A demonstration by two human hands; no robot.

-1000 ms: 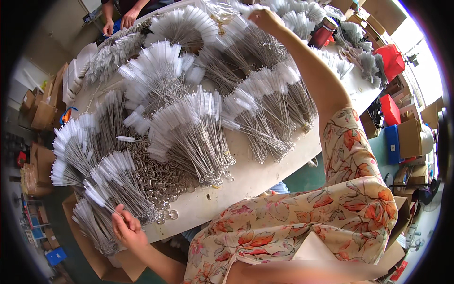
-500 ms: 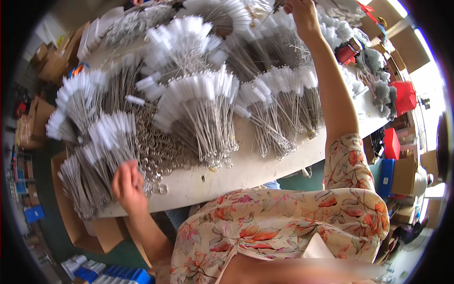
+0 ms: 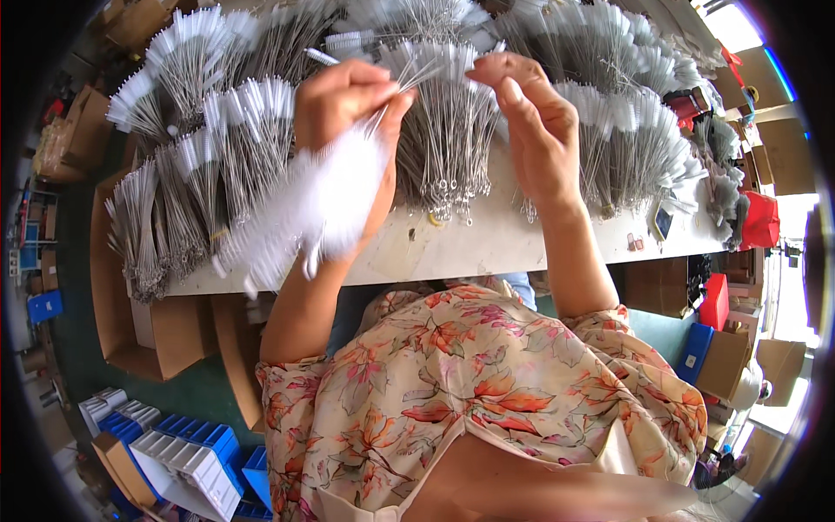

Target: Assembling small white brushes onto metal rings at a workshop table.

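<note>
**Brush bundle raised over a crowded surface**

The left hand has its grip clamped on a bundle of white wire-stemmed brushes, bristles hanging down and blurred, hiding part of the surface. The right hand pinches the stems' upper tips. Brush heaps fan out behind; cardboard boxes and blue bins sit below.
</note>
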